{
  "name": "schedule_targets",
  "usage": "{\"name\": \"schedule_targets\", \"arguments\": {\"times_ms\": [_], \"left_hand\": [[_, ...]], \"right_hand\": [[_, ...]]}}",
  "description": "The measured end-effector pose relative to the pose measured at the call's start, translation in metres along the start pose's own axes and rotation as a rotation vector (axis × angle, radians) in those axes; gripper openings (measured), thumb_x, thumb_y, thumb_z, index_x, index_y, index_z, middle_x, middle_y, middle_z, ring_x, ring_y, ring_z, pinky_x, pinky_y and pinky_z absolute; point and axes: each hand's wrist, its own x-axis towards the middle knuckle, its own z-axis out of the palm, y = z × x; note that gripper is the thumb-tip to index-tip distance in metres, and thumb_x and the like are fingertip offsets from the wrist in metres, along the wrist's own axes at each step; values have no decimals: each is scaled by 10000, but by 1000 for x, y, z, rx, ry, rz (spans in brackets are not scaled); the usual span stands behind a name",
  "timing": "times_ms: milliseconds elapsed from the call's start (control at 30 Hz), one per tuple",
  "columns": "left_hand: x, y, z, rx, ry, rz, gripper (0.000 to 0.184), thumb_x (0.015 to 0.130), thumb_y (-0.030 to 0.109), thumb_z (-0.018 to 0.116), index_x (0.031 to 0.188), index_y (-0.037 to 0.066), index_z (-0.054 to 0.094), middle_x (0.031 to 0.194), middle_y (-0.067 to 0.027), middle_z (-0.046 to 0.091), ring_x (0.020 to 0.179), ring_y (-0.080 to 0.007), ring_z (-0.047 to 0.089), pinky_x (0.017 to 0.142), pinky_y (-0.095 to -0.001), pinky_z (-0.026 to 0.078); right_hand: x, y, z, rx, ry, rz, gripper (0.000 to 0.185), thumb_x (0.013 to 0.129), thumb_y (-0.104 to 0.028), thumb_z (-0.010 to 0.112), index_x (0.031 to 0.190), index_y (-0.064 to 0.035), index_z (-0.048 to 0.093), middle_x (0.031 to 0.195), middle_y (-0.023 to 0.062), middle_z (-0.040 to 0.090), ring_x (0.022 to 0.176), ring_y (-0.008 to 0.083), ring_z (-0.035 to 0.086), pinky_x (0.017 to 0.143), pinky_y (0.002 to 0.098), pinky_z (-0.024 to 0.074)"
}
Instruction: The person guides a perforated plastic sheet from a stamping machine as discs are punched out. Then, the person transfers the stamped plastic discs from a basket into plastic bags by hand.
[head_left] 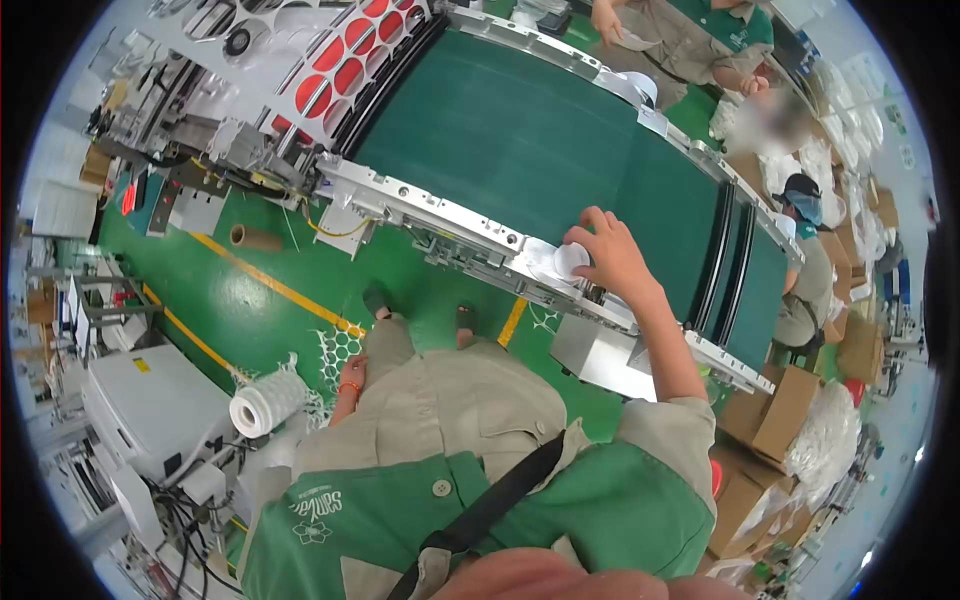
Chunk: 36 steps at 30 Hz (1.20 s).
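Note:
My right hand reaches over the near rail of a green conveyor belt. Its thumb and bent fingers close around the edge of a white round disc. More white round pieces lie overlapped on the rail just left of it; how many is hidden. My left hand, with a red band at the wrist, hangs low beside my leg. Its fingers point down, loosely apart, and nothing shows in them.
At the belt's upper left, a perforated white web runs over red-backed round holes. White discs sit at the far rail, near co-workers. A netting roll and grey machine stand left; cardboard boxes are right.

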Motion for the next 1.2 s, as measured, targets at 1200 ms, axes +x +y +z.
{"name": "schedule_targets", "arguments": {"times_ms": [1200], "left_hand": [[280,-28,-131,371,-720,106,340,726,193,542,1057,119,574,965,-125,603,827,-241,590,739,-332,460]], "right_hand": [[98,-204,10,216,684,482,152,712,-30,611,860,-49,642,892,90,627,823,248,576,716,325,458]]}}
